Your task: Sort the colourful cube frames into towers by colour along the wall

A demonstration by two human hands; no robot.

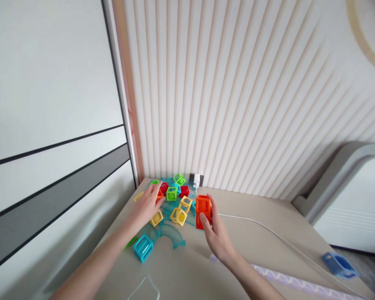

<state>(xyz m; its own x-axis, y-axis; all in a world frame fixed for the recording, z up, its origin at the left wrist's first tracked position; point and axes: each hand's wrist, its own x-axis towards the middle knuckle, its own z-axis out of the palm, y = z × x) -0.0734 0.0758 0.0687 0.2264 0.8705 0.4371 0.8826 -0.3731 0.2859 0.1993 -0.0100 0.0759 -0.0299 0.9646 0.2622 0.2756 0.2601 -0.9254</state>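
Note:
My right hand [218, 233] grips a tall orange toy block [203, 205], an open-framed piece that looks like two cubes stacked. Over the pile at the left, my left hand [146, 205] has its thumb and fingers around another orange block [159, 195], which they partly hide. Close by lie a green cube [171, 193], a dark red block [184, 191] and joined yellow cubes [181, 211]. One more yellow cube [156, 218] sits just below my left hand. Clear teal curved track pieces [171, 233] lie under and in front of the blocks.
A teal block [143, 248] rests nearer me, and a blue block [340, 265] lies at the far right. From a white charger [196, 180] at the wall, a white cable [268, 228] crosses the surface. A white cabinet [56, 83] borders the left; a pale purple strip [287, 280] lies in front.

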